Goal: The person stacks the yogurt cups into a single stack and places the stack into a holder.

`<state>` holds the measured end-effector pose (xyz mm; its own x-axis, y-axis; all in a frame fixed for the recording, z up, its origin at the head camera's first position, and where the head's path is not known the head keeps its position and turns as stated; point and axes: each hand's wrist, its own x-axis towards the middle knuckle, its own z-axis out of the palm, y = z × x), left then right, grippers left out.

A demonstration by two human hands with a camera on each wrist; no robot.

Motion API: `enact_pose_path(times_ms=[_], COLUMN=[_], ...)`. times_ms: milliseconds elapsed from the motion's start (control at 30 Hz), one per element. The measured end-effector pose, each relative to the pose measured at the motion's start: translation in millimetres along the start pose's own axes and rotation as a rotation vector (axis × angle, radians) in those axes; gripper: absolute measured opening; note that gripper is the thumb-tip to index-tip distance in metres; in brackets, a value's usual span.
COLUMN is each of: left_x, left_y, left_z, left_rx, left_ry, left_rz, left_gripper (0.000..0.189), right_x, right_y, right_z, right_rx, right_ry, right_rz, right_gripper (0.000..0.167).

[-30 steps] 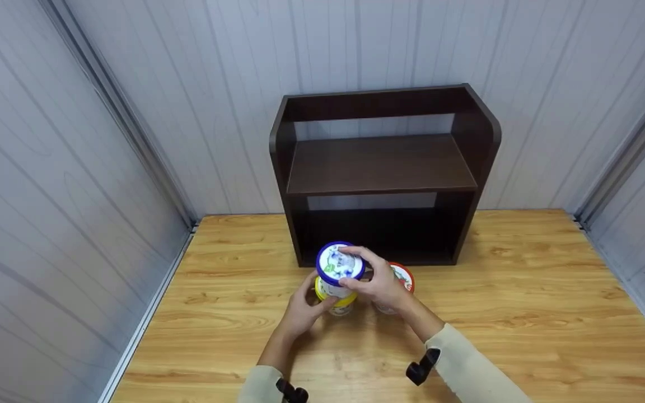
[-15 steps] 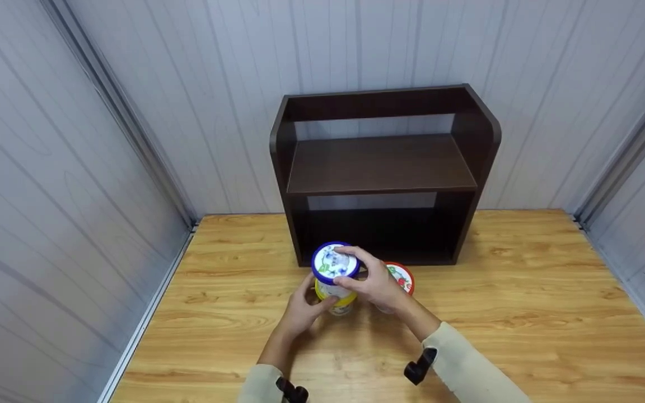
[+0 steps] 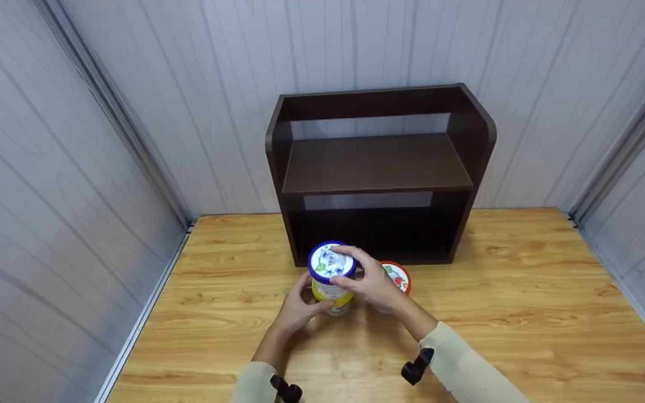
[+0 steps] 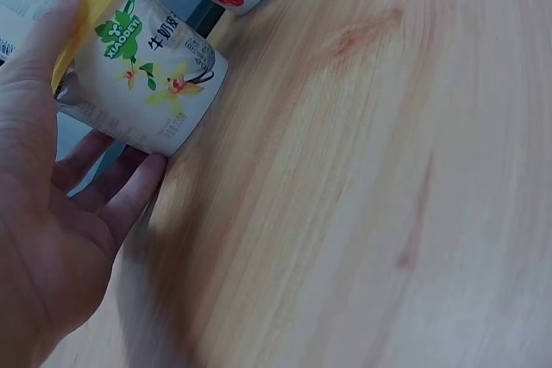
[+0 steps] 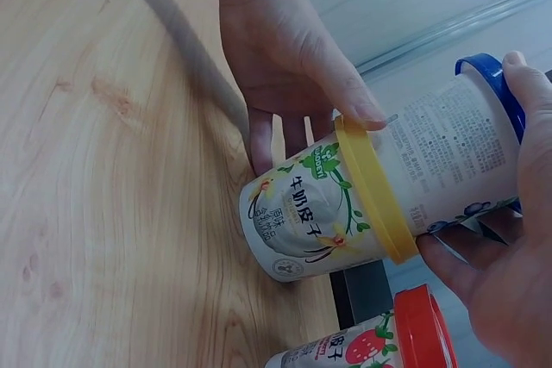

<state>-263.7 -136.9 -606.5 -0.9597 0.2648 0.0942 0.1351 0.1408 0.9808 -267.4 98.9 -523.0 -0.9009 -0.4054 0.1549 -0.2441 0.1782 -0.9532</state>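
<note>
My left hand (image 3: pixel 293 313) grips a white paper cup with a yellow lid (image 5: pixel 310 213), which stands upright on the table. Its thumb lies along the yellow rim, and the fingers reach round the far side. A matching cup with a blue lid (image 3: pixel 322 267) sits over the yellow lid; in the right wrist view their surfaces appear to meet. Thumb and fingers of my right hand (image 3: pixel 375 284) hold this upper cup around its blue lid and side. Close by on the right is a red-lidded cup with strawberry print (image 5: pixel 371 346), partly hidden by my right hand in the head view.
Just behind the cups stands a dark brown two-tier shelf (image 3: pixel 378 162) on the wooden tabletop (image 3: pixel 524 291). Pale panelled walls (image 3: pixel 233 112) enclose the table at the back and both sides.
My right hand has shifted the blue-lidded cup slightly left, more squarely over the yellow-lidded one. The left hand keeps its grip, and the head view has turned a little.
</note>
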Motion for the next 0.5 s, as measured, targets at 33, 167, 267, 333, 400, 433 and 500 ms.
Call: enact_pose_path(times_ms=[33,167,267,333,400,433,500], left_x=[-0.3,-1.0,-1.5,-1.8,-1.9,-1.8,-1.5], left_y=[0.0,0.2,0.5,0.4,-0.1,-0.2,-0.4], left_z=[-0.8,-1.9,-1.8,-1.6,-1.4,-1.1,-0.5], left_rx=[0.003,0.022,0.029,0.031,0.031,0.029,0.022], left_ry=[-0.002,-0.006,-0.004,0.000,0.001,0.001,-0.001], left_rz=[0.000,0.001,-0.005,-0.013,-0.013,-0.013,-0.008], left_gripper=[0.089,0.088,0.088,0.088,0.089,0.089,0.089], right_x=[0.2,0.8,0.6,0.1,-0.5,-0.9,-1.9], right_y=[0.0,0.6,1.6,2.3,2.7,2.7,2.9], right_z=[0.2,0.2,-0.2,-0.8,-1.5,-1.9,-3.3], right_rx=[-0.004,-0.002,0.016,0.024,0.026,0.033,0.032], right_ry=[-0.003,-0.002,0.000,-0.002,-0.004,-0.004,0.000], right_rz=[-0.001,-0.014,-0.018,-0.019,-0.024,-0.025,-0.028], right_gripper=[0.065,0.070,0.076,0.079,0.082,0.084,0.087])
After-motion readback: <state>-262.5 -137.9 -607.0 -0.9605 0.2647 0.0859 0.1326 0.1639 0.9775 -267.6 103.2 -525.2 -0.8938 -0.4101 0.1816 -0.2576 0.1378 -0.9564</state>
